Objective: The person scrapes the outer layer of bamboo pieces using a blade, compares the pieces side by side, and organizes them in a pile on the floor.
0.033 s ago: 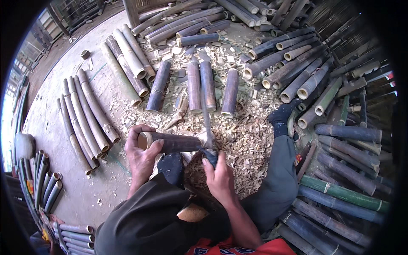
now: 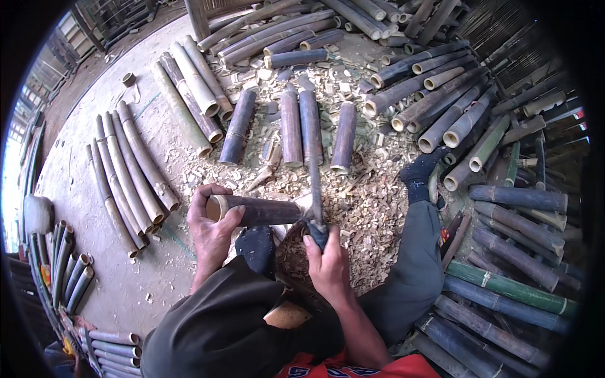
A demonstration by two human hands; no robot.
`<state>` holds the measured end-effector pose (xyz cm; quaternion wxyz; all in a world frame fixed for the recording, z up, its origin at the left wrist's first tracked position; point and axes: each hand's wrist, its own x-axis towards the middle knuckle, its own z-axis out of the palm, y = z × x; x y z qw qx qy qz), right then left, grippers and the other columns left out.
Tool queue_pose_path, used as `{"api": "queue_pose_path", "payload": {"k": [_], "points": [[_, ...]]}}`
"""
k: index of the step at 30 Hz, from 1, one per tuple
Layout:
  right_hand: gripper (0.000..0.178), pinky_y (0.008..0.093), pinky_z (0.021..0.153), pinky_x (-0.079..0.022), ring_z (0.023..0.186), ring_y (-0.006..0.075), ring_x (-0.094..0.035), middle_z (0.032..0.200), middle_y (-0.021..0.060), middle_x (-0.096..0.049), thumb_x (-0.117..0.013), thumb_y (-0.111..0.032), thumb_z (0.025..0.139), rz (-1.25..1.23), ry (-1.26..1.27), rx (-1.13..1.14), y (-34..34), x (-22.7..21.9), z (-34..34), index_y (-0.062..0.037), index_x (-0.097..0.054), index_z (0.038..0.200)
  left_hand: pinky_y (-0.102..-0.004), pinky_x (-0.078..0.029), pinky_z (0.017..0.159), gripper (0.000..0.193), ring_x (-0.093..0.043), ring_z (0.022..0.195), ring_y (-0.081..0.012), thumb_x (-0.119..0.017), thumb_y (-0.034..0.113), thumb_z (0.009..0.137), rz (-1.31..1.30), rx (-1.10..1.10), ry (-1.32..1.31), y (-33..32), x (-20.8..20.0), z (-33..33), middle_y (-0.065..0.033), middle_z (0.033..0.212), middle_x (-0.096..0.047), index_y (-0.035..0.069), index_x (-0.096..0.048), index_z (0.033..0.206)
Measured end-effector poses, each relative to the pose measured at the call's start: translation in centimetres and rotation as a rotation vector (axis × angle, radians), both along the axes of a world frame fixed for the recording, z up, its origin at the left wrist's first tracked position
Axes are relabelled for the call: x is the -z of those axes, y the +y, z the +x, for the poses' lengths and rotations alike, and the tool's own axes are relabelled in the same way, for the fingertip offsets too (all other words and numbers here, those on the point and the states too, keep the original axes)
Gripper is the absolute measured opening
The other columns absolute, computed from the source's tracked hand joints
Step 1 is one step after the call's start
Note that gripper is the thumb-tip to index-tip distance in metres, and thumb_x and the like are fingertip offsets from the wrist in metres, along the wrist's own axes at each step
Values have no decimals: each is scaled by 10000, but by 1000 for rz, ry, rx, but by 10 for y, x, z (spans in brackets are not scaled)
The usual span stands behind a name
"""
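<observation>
My left hand [image 2: 213, 230] is wrapped round the open left end of a short dark bamboo tube [image 2: 265, 213], which lies level across in front of me. Its right end shows pale, cut wood. A long-bladed knife [image 2: 315, 186] is gripped by its dark handle in my right hand [image 2: 329, 261]. The blade stands beside the tube's pale end and points away from me; whether they touch I cannot tell. Just beyond lie several short bamboo pieces, one of them a purplish tube [image 2: 343, 138]. My dark-socked left foot [image 2: 255, 247] is under the held tube.
Pale wood chips [image 2: 365, 233] cover the floor between my legs. Longer bamboo poles [image 2: 142, 173] lie in rows at the left. Stacks of bamboo [image 2: 441, 110] fill the far right, with green and dark poles [image 2: 504, 286] beside my right leg. A bamboo ring [image 2: 128, 79] sits far left.
The knife and my right hand have shifted slightly to the right, away from the tube's cut end. My left hand keeps its hold on the tube.
</observation>
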<state>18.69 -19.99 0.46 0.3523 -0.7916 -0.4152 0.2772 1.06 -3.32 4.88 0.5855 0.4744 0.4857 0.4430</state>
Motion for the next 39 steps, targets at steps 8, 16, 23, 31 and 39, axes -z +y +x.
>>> {"api": "queue_pose_path", "payload": {"k": [8, 16, 23, 31, 39], "points": [[439, 630, 785, -540, 917, 567, -700, 929, 345, -719, -588, -390, 1086, -341, 14, -30, 8, 43, 12, 13, -502, 1235, -329, -516, 960, 483, -634, 1070, -169, -878, 106, 775, 163, 100, 207, 7, 2, -5, -56, 1132, -657, 76, -631, 1189], [501, 613, 782, -535, 922, 546, -700, 975, 312, -726, -602, -405, 1087, -304, 37, -41, -1, 17, 14, 30, -510, 1319, -363, -563, 974, 601, -668, 1079, -208, -814, -59, 727, -106, -104, -299, 19, 34, -10, -98, 1181, -673, 48, -603, 1279], [367, 561, 681, -552, 853, 526, -713, 960, 285, -731, -642, -292, 1083, 196, 61, -12, -2, -23, 11, 16, -526, 1247, -381, -545, 1015, 555, -674, 1127, -224, -803, -14, 647, 57, 71, -173, 16, 37, -12, -94, 1167, -687, 55, -624, 1168], [370, 619, 748, -531, 888, 557, -705, 907, 312, -724, -588, -348, 1098, -436, -39, -5, 18, 23, 12, -10, -527, 1236, -356, -550, 969, 544, -679, 1062, -198, -822, 26, 678, 55, 40, -152, 13, 28, -4, -97, 1152, -699, 58, -623, 1183], [337, 481, 677, -567, 718, 386, -726, 782, 206, -685, -622, -300, 1091, 390, -24, 2, 8, 13, 8, -17, -526, 1247, -362, -500, 1025, 592, -627, 1114, -201, -830, 7, 593, 76, 239, -151, 24, 34, -21, -69, 1153, -640, 89, -611, 1137]]}}
